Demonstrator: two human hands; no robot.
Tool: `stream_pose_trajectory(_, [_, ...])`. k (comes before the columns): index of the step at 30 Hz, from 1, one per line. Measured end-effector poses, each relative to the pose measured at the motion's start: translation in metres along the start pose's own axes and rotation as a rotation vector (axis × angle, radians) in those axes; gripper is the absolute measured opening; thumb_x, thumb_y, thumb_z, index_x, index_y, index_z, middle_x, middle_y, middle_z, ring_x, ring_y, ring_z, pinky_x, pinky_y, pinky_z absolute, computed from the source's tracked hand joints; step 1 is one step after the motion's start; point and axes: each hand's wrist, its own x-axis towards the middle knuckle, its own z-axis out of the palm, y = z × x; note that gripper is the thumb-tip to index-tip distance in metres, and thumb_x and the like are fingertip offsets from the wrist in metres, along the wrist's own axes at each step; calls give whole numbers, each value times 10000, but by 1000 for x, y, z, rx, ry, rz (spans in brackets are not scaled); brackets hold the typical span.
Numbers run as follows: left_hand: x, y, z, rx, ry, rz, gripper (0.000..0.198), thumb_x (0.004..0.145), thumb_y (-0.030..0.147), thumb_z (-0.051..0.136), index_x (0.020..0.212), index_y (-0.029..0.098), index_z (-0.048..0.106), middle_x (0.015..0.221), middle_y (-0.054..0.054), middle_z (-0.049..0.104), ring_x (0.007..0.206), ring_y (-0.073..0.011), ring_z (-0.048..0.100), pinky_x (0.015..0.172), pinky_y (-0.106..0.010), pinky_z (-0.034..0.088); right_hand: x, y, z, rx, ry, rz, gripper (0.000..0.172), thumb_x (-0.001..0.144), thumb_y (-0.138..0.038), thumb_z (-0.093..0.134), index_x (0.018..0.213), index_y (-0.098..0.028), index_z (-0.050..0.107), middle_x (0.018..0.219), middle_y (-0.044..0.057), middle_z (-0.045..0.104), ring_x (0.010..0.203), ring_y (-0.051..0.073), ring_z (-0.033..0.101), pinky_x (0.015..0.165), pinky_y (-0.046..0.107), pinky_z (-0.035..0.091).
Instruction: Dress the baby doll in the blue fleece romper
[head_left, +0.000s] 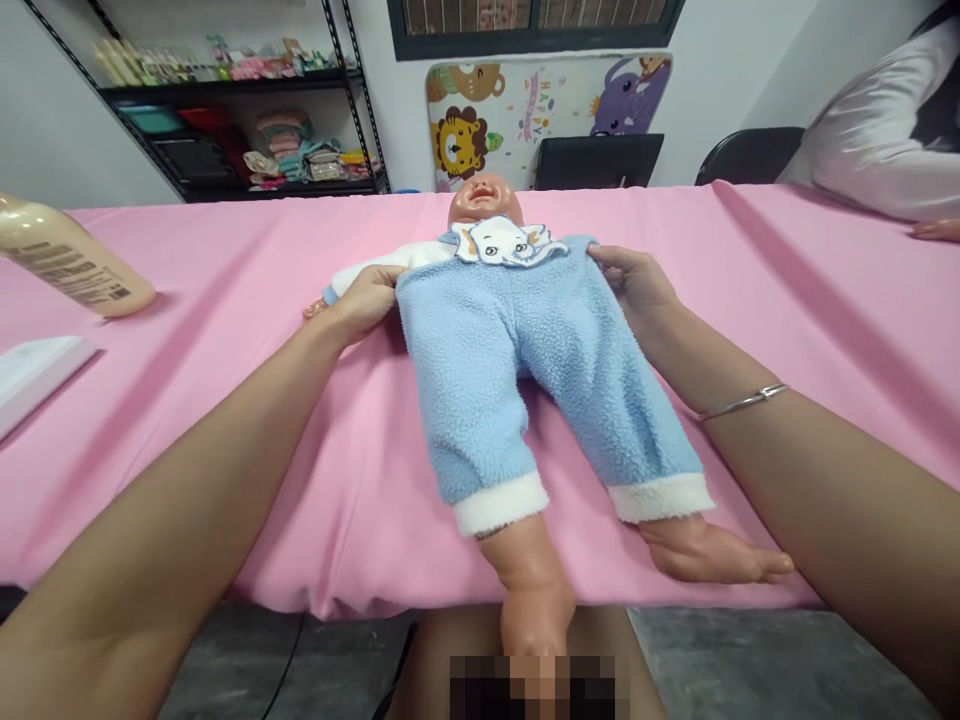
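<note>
A baby doll (487, 197) lies on its back on the pink cloth, its head away from me and its feet toward me. Light-blue fleece pants (480, 350) with white cuffs cover its legs, and one foot hangs past the table edge. My left hand (367, 300) pinches the waistband at the left side. At the right side of the waistband, my right hand (634, 285) grips the fabric too. A white elephant-face bib (502, 243) shows above the waistband. One white sleeve of the doll (390, 262) stretches out to the left.
A beige bottle (71, 262) and a white flat object (45, 370) are at the left on the pink tablecloth (225, 400). Beyond the table stand a black shelf (232, 90) and a black chair (750, 155). Another person's white sleeve (862, 140) rests at the far right.
</note>
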Motion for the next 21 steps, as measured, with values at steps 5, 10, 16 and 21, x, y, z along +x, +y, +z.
stream_pose_trajectory(5, [2,5,0,-90,92,7,157,615,10,557,583,164,566,521,38,493,463,-70,414,464,-177,298,10,16,-12,35,7,51,191,627,-78,645,654,-195,496,624,-5,465,581,112,433,521,244,377])
stream_pose_trajectory(10, [2,12,6,-41,268,20,148,619,25,491,581,163,532,493,36,482,417,-67,373,422,-186,245,15,30,-18,-366,17,-66,228,746,-157,732,660,-195,525,611,-16,480,549,100,394,493,252,325])
stream_pose_trajectory(16, [0,24,9,-58,423,38,133,634,55,479,609,183,507,430,51,370,373,-79,291,386,-214,186,12,24,-19,-405,-77,-34,154,826,-138,688,703,-184,607,620,-9,539,553,122,438,565,282,330])
stream_pose_trajectory(21, [3,19,10,-56,406,-6,118,672,87,507,599,178,527,505,23,445,433,-94,362,433,-232,273,10,28,-19,-225,-83,-36,136,824,-109,681,718,-184,641,706,8,588,628,131,499,632,277,388])
